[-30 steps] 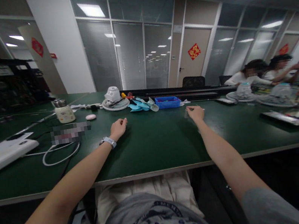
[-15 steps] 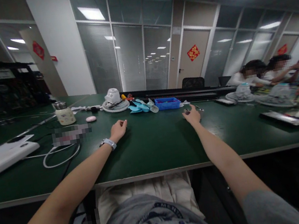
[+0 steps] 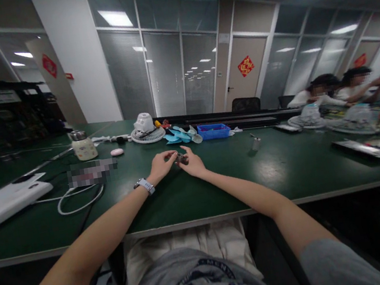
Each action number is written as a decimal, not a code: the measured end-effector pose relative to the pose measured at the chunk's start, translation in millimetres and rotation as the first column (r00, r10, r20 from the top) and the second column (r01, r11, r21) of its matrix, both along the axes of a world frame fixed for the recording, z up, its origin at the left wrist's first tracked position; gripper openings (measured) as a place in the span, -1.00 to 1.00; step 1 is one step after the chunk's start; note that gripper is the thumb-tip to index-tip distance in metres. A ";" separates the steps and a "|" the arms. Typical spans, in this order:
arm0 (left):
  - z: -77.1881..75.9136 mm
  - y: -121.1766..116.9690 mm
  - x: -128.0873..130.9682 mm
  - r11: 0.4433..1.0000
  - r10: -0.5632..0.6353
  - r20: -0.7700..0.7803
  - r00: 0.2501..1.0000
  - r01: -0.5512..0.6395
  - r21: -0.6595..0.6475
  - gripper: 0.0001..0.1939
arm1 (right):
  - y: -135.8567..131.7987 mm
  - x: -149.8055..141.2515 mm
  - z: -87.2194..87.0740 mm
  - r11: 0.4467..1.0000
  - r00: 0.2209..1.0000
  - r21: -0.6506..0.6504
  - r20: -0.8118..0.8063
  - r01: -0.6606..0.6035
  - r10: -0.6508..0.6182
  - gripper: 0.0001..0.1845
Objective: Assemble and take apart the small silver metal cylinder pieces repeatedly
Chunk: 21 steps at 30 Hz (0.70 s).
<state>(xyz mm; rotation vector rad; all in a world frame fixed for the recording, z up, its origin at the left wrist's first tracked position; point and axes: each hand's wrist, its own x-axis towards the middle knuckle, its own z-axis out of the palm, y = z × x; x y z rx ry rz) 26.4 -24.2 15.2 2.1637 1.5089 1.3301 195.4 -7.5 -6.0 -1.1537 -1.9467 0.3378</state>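
Note:
Over the middle of the green table (image 3: 191,195), my two hands meet. My right hand (image 3: 193,163) grips a small dark metallic part (image 3: 181,158) between thumb and fingers, its kind too small to tell. Opposite it, my left hand (image 3: 161,166), with a watch (image 3: 144,186) on its wrist, is closed in a pinch with fingertips against or beside that part. Whatever those left fingers may hold is hidden. Off to the right, a small silvery cylinder with a thin arm on top (image 3: 255,143) stands on the table.
Along the back are a white fan body with grille (image 3: 145,125), blue fan blades (image 3: 177,136) and a blue tray (image 3: 214,131). To the left stand a cream bottle (image 3: 84,146), a pink oval object (image 3: 117,152) and a white device (image 3: 11,206). Co-workers (image 3: 327,92) sit at right.
My right hand let go of the silvery cylinder at right and swung left, carrying the small dark part to my left hand. My left hand shifted slightly right.

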 end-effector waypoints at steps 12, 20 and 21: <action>9.5 -1.3 2.4 0.996 0.018 -0.135 0.991 -0.007 0.085 -0.65 | -22.2 -1.7 8.7 0.997 0.983 0.073 0.180 -0.040 0.026 -0.28; 13.8 -2.3 8.5 0.979 0.117 -0.242 0.963 -0.071 0.191 -0.73 | -23.1 -3.2 8.9 0.994 0.978 0.098 0.208 -0.038 0.017 -0.29; 13.5 -2.0 10.0 0.973 0.124 -0.248 0.961 -0.069 0.218 -0.74 | -22.4 -3.5 8.3 0.994 0.979 0.101 0.203 -0.037 0.016 -0.29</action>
